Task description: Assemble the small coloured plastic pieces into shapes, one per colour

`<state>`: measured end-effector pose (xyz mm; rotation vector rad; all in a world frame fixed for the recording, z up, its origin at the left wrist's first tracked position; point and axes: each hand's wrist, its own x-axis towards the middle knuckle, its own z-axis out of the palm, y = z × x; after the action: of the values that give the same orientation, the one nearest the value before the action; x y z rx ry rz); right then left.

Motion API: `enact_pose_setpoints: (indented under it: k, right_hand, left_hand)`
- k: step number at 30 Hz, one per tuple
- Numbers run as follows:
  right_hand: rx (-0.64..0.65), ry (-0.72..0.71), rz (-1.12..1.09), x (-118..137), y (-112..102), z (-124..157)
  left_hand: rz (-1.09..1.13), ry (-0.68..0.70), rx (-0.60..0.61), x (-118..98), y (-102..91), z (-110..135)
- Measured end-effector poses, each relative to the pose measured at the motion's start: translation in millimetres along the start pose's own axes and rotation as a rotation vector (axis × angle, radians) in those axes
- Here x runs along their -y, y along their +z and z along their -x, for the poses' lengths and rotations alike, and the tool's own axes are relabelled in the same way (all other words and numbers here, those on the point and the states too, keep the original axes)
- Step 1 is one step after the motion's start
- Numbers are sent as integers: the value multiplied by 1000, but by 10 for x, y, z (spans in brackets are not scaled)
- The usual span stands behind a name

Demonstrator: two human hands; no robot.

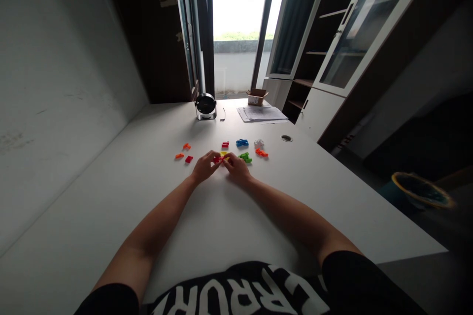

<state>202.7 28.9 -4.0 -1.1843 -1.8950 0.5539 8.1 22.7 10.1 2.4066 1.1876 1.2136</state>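
Observation:
Over the middle of the white table (192, 216), my left hand (205, 167) and my right hand (236, 166) meet with fingers pinched on a small red plastic piece (217, 160). Its exact shape is partly covered by my fingertips. Just behind it lies a yellow piece (223, 153), half hidden by the hands. Green pieces (245, 158) lie right beside my right hand. Left of my left hand are a loose red piece (188, 159) and two orange pieces (179, 156). Farther back sit another red piece (225, 144) and a blue piece (242, 142).
White pieces (259, 142) and more orange pieces (261, 153) lie to the right. At the back stand a round black device on a bracket (206, 105), papers (262, 114) and an open cardboard box (257, 97). A cable hole (287, 138) is near the right edge.

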Motion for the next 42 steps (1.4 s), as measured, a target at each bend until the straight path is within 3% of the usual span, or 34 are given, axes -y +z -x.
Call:
enact_pose_setpoints:
  k: [8,16,20,25,31,42]
  right_hand:
    - [42,-4,-8,-11,-12,-8]
    - [-8,-22,0,9,-20,-1]
    - [-60,-43,5,41,-23,14]
    - [-101,-45,36,54,-15,34]
    - [-63,-89,-17,81,-21,41]
    - [-64,-94,10,53,-3,30]
  left_hand:
    - [8,27,13,-21,-7,-14]
    - [22,-8,27,-35,-2,-3]
    - [137,-134,3,26,-5,3]
    - [393,-283,76,92,13,0]
    - [605,-308,108,111,34,-29]
    - [638,-312,96,121,16,-20]
